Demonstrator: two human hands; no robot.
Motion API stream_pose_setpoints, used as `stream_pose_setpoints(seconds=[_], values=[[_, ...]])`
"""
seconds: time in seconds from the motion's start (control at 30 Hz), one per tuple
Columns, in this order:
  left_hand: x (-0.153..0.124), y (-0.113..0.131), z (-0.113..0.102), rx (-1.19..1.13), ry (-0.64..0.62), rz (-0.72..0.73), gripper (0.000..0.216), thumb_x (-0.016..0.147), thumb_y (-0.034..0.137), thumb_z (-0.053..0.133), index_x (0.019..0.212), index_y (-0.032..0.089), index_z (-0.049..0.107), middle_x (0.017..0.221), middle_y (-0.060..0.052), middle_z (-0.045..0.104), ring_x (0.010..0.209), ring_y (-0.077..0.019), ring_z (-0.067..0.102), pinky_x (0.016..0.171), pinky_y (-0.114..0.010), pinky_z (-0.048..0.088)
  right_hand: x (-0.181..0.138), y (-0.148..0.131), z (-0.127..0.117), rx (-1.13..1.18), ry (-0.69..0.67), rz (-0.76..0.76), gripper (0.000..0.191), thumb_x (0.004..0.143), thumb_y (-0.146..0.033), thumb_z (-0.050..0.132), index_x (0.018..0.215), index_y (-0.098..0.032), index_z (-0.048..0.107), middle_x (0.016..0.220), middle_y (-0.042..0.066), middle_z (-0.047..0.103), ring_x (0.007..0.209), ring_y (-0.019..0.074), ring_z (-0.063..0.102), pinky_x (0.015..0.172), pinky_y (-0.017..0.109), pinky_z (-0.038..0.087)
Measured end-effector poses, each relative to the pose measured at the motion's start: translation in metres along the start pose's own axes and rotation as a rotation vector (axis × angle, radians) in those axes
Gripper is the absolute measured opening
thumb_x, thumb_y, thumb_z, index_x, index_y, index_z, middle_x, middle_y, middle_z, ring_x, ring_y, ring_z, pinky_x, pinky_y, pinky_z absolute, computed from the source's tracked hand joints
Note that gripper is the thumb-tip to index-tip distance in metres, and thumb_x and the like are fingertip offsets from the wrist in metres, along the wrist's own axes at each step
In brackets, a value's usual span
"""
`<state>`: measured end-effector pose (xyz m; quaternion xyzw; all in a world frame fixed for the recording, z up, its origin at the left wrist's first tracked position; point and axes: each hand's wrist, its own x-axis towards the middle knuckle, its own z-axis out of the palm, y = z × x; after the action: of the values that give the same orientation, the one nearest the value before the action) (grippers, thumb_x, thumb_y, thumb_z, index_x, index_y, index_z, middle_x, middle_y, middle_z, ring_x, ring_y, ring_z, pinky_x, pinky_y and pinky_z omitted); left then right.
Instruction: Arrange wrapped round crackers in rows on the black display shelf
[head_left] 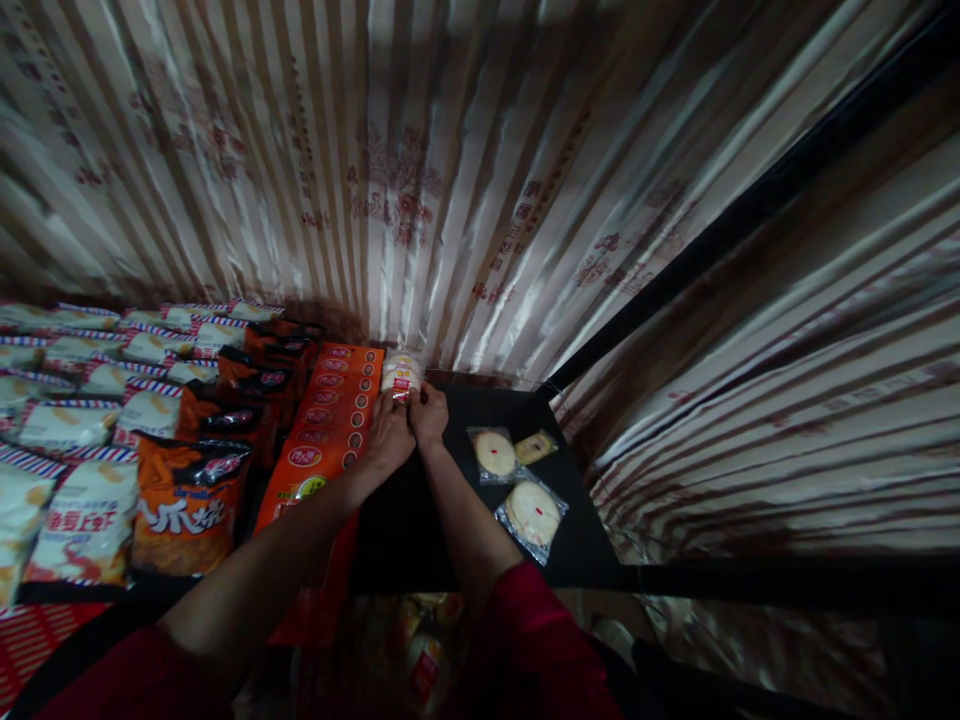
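Note:
Both my hands meet at the far edge of a black table [420, 520]. My left hand [388, 436] and my right hand [428, 411] are closed round a small clear packet of round rice crackers [401, 373], which stands against the striped curtain. The packet sits just right of a row of orange snack packs [330, 420]. Three more clear cracker packets lie flat to the right of my right forearm: one round [494, 453], a small yellowish one [535, 446] and a larger round one [533, 514].
Rows of snack bags fill the left: orange-and-black bags [187, 500], white bags with red-blue striped tops [82, 420]. A shiny striped curtain [420, 170] hangs behind. A black frame bar [750, 200] runs diagonally at right. More packets show below the table's near edge [420, 650].

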<state>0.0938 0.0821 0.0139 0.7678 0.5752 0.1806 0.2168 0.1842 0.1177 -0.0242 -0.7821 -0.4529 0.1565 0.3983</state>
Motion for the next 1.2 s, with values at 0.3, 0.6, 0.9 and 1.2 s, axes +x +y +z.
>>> stream_pose_setpoints(seconds=[0.3, 0.6, 0.9, 1.2], values=[[-0.003, 0.000, -0.004, 0.025, -0.013, 0.009, 0.045, 0.084, 0.014, 0.040, 0.127, 0.006, 0.050, 0.145, -0.016, 0.035, 0.135, -0.0264, 0.028, 0.112, -0.036, 0.026, -0.007, 0.003, 0.005, 0.155, 0.094, -0.020, 0.037, 0.080, -0.025, 0.051, 0.112, -0.006, 0.059, 0.104, 0.015, 0.062, 0.095, 0.0208, 0.057, 0.089, 0.033, 0.043], [-0.021, 0.010, -0.011, 0.080, -0.076, 0.004, 0.033, 0.086, 0.019, 0.042, 0.111, 0.007, 0.061, 0.143, -0.015, 0.038, 0.132, -0.0275, 0.031, 0.110, -0.036, 0.028, -0.027, 0.007, -0.006, 0.198, 0.119, -0.039, 0.033, 0.080, -0.018, 0.047, 0.108, -0.006, 0.060, 0.108, 0.017, 0.061, 0.100, 0.0210, 0.056, 0.092, 0.034, 0.042], [-0.056, 0.020, -0.010, 0.036, -0.115, 0.015, 0.036, 0.086, 0.014, 0.039, 0.116, 0.007, 0.057, 0.134, -0.018, 0.049, 0.125, -0.0251, 0.043, 0.103, -0.035, 0.035, -0.057, 0.012, -0.028, 0.218, 0.092, -0.057, 0.029, 0.079, -0.018, 0.044, 0.098, -0.010, 0.064, 0.103, 0.014, 0.065, 0.096, 0.0201, 0.060, 0.091, 0.033, 0.044], [-0.103, 0.032, -0.016, -0.030, -0.132, 0.037, 0.038, 0.087, 0.013, 0.034, 0.120, 0.009, 0.053, 0.119, -0.014, 0.059, 0.114, -0.0221, 0.052, 0.096, -0.031, 0.040, -0.098, 0.014, -0.051, 0.351, -0.011, -0.043, 0.031, 0.077, -0.018, 0.039, 0.093, -0.013, 0.066, 0.090, 0.008, 0.068, 0.078, 0.0156, 0.065, 0.078, 0.028, 0.050]])
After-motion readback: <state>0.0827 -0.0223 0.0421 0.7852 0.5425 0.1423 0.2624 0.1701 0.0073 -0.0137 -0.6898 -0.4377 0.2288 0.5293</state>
